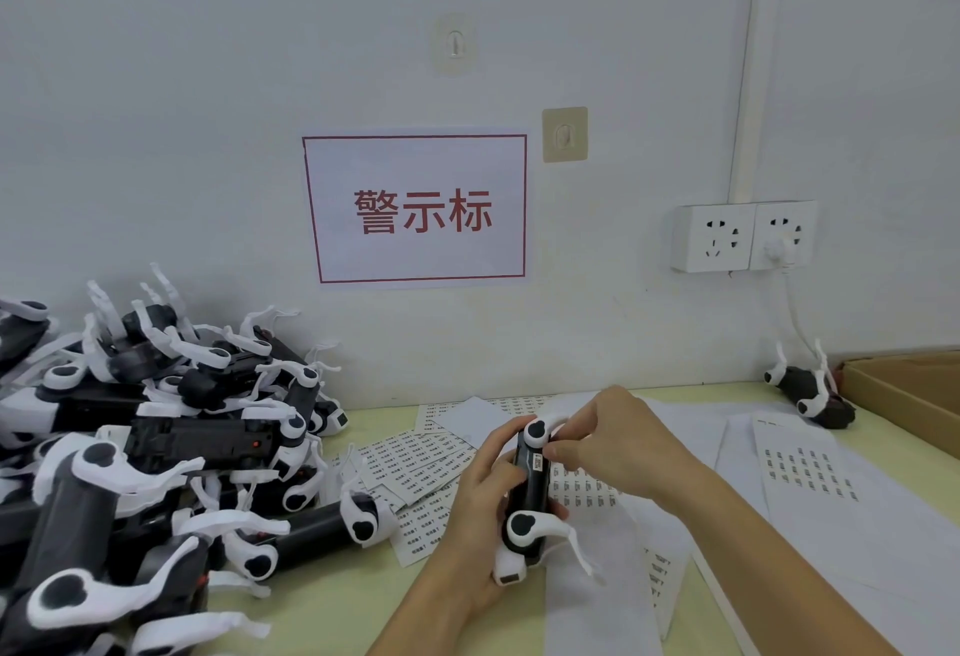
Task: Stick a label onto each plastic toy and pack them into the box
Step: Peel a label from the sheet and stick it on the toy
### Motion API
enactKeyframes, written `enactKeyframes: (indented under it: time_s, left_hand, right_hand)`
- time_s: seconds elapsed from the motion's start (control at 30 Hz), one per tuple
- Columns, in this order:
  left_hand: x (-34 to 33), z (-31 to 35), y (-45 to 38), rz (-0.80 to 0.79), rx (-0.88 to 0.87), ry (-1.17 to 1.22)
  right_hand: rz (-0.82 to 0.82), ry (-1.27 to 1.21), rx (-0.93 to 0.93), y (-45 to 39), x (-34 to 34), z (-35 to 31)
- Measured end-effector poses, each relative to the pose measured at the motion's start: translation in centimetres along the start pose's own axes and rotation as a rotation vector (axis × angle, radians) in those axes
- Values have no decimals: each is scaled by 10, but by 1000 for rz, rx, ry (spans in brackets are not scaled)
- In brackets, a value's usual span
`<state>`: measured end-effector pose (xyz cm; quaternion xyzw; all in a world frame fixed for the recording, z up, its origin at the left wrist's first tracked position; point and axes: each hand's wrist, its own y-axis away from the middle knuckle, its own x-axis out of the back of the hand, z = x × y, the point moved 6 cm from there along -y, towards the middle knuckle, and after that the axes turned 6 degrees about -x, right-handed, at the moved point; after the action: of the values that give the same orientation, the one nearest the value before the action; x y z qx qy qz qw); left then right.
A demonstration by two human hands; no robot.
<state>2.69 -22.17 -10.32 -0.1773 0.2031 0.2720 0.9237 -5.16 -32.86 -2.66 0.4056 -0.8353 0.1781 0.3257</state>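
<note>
A black-and-white plastic toy [527, 499] stands nearly upright above the table, gripped around its body by my left hand [475, 515]. My right hand [610, 442] pinches at the toy's upper end, with fingertips on a small white label [538, 461] on its dark face. A big pile of the same toys [156, 442] fills the table's left side. One more toy [810, 390] lies at the back right beside the cardboard box [904, 390]. Label sheets [415, 468] lie spread under and around my hands.
More sheets with small printed labels [810, 468] lie on the right of the yellow-green table [332, 603]. A red-bordered sign [421, 208] and a wall socket [743, 237] with a plug and cable hang on the wall behind.
</note>
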Motion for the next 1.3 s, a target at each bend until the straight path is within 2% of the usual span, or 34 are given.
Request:
enactKeyframes:
  time_s: [0.07,0.2,0.43,0.67,0.9,1.1,1.3]
  left_hand:
    - [-2,-1,0,-14,24,76]
    - [1,-2,1,42,46,151]
    - [-1,2,3,36,16,70]
    - [-4,6,4,-51,-72,-99]
    - [-5,4,4,-44,-54,-85]
    - [-1,3,1,76,-14,-11]
    - [3,-2,-1,185,17,90]
  right_hand:
    - [-7,14,29,0,4,-2]
    - [113,43,134,-1,8,-7]
    - [219,-86,263,-1,-2,-12]
    - [-90,51,175,-4,-7,3]
    - [-178,-57,136,0,-4,4]
    - [-36,-288,59,-7,13,12]
    - [103,-443,82,-11,12,9]
